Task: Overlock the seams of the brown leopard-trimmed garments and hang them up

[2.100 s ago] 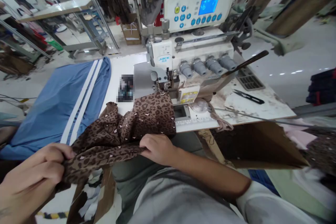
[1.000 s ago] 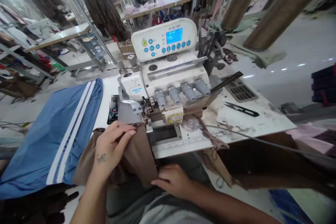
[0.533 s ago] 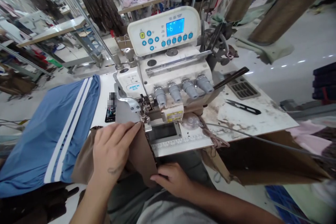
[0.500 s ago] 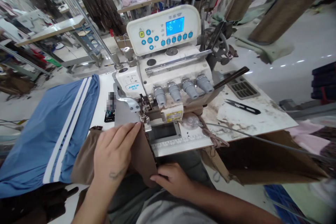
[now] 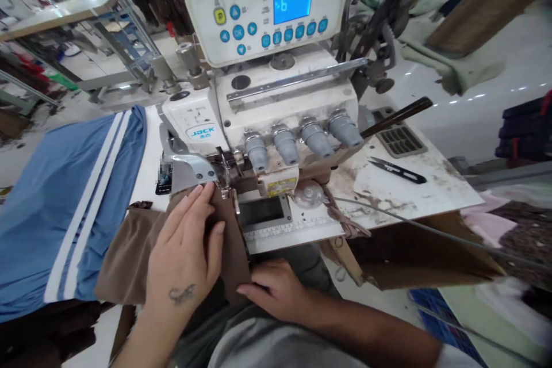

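Note:
A piece of brown fabric (image 5: 230,241) runs from the presser foot of the white overlock sewing machine (image 5: 276,98) down toward my lap. My left hand (image 5: 185,247) lies flat on this fabric just in front of the foot, fingers stretched out and thumb apart. Lower down, my right hand (image 5: 276,290) pinches the fabric's right edge between thumb and fingers. The needle area (image 5: 226,175) sits right beyond my left fingertips. More of the brown cloth bunches to the left of my left wrist.
Blue fabric with white stripes (image 5: 90,195) covers the left of the table. Black thread snips (image 5: 397,169) and a gray tray (image 5: 399,135) lie at the right. A cardboard box (image 5: 414,253) stands below the table edge. Brown rolls (image 5: 483,17) stand behind.
The view has moved closer to the machine. My left hand now lies flatter, its thumb spread from the fingers. My right hand still pinches the fabric edge.

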Action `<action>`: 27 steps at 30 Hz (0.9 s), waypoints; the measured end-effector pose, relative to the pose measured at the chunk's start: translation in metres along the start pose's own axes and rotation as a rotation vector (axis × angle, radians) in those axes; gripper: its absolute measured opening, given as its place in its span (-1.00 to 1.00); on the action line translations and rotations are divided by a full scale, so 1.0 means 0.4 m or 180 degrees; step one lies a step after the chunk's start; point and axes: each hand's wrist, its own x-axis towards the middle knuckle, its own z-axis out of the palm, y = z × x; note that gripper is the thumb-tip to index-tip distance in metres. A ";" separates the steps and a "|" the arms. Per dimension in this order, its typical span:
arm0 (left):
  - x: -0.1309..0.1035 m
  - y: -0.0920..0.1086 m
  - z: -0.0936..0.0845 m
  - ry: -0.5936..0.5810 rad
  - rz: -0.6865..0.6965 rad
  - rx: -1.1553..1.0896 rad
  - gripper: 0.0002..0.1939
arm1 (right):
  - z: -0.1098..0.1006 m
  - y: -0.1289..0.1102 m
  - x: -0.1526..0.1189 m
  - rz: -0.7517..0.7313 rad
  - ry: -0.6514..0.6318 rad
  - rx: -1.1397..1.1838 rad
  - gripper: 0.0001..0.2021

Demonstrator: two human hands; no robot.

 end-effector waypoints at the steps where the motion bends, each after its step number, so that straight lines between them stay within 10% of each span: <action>1: 0.013 -0.009 -0.004 -0.0054 -0.0080 0.0003 -0.65 | -0.002 -0.006 0.012 -0.0014 0.0042 0.0035 -0.41; 10: 0.155 -0.132 -0.010 -0.0819 -0.0994 0.0725 -0.67 | -0.052 -0.052 0.172 0.0337 0.0256 0.0623 -0.44; 18: 0.193 -0.188 0.005 0.0174 -0.1191 0.0564 -0.70 | -0.050 -0.043 0.185 0.0075 0.0400 0.0246 -0.45; 21: 0.085 -0.121 -0.038 0.0704 -0.0362 0.0358 -0.73 | -0.035 -0.027 0.160 -0.0158 0.0372 -0.0049 -0.42; 24: -0.012 -0.062 -0.051 0.0304 0.0834 0.0042 -0.56 | -0.022 -0.010 0.149 -0.0347 0.0253 -0.0282 -0.43; 27: -0.016 -0.057 -0.040 0.0181 0.0910 0.0408 -0.44 | -0.017 -0.001 0.145 -0.0311 0.0247 -0.0385 -0.42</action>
